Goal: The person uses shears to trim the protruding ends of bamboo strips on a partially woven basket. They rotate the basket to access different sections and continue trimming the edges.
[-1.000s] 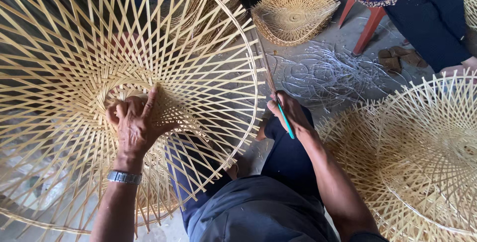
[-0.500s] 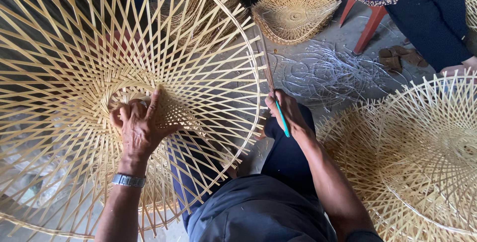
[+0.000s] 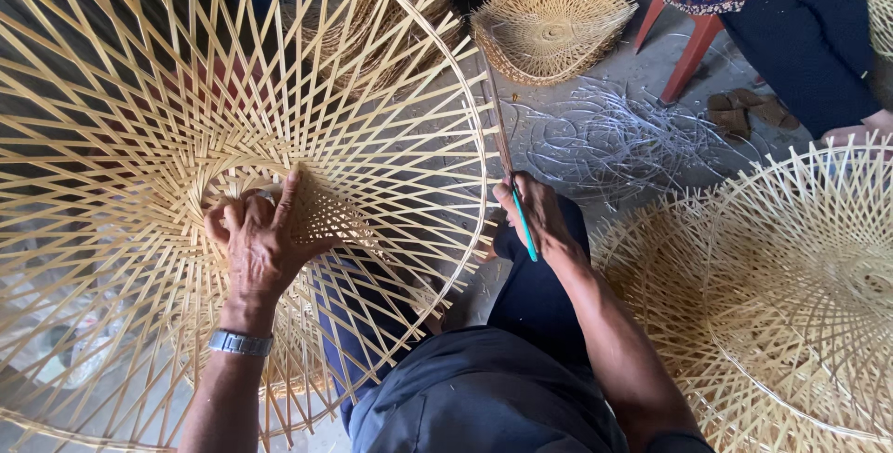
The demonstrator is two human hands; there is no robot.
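Barely shifted vs earlier frame: left hand [image 3: 263, 241] a touch nearer frame [image 3: 233, 174] hub, right hand [image 3: 538, 216] same spot. Left fingers spread, pressed flat on hub, prob. to steady it. Right fingers curled tight round green-handled tool [image 3: 524, 222] + strip [image 3: 498, 123], just right of frame rim. Open radial bamboo lattice, pale, stiff. Shavings [image 3: 614, 137] on floor, small basket [image 3: 551, 20] beyond rim.

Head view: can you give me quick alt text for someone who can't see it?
A person's left hand presses the centre of a large open-weave bamboo frame, while the right hand grips a thin stick and a green tool at its rim. Similar frames lie around.
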